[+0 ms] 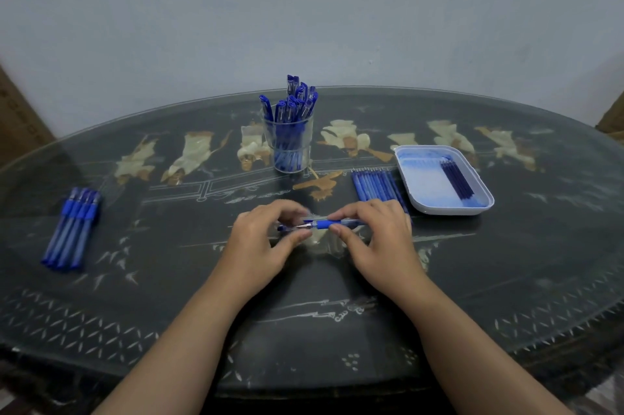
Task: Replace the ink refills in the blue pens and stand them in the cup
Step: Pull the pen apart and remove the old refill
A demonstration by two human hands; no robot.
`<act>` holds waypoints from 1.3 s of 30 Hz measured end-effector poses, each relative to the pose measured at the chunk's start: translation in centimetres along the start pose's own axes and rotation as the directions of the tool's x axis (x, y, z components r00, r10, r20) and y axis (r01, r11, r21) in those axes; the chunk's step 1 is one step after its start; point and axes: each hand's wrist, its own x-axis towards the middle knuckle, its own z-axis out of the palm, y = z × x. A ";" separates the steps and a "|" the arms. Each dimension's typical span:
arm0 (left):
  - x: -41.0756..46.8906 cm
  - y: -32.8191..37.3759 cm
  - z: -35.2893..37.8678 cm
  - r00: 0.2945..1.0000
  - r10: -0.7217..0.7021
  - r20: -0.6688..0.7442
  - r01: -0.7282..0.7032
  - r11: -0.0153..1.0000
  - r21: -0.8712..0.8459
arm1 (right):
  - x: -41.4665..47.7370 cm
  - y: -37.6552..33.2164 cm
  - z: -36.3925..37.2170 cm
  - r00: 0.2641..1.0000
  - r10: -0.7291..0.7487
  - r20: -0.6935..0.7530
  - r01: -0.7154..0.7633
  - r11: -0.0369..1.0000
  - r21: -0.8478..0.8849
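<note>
Centrally, pen (326, 224) between left hand (260, 240), right hand (376, 237).

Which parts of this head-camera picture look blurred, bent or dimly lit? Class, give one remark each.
Head view: the left hand shows motion blur at its fingers, over the pen that the right hand pinches; head view: the cup is fairly sharp; head view: the table rim bows, likely lens distortion; head view: dim, bluish light.

One head-worn wide-angle camera is looking forward and down across a dark oval glass-topped table (175, 300), sitting close above left hand (260, 240) and right hand (376, 235), facing a plain grey wall (304, 9).
</note>
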 end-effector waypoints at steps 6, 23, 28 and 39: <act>-0.1 0.1 -0.1 1.000 -0.026 -0.010 0.026 1.000 0.008 | 0.0 -0.1 0.0 1.000 0.003 0.001 -0.003 1.000 -0.009; -0.1 0.8 -0.6 0.998 -0.052 -0.017 0.051 0.995 -0.088 | 0.0 -0.1 0.0 1.000 -0.001 0.003 0.001 1.000 -0.003; -0.1 0.8 -0.5 0.997 -0.078 -0.009 0.077 0.995 -0.062 | 0.0 -0.1 -0.1 1.000 -0.003 -0.002 0.003 1.000 -0.004; 0.0 1.2 -0.6 0.986 -0.164 -0.010 0.162 0.980 -0.117 | 0.0 -0.3 -0.1 1.000 0.005 0.007 -0.005 1.000 -0.014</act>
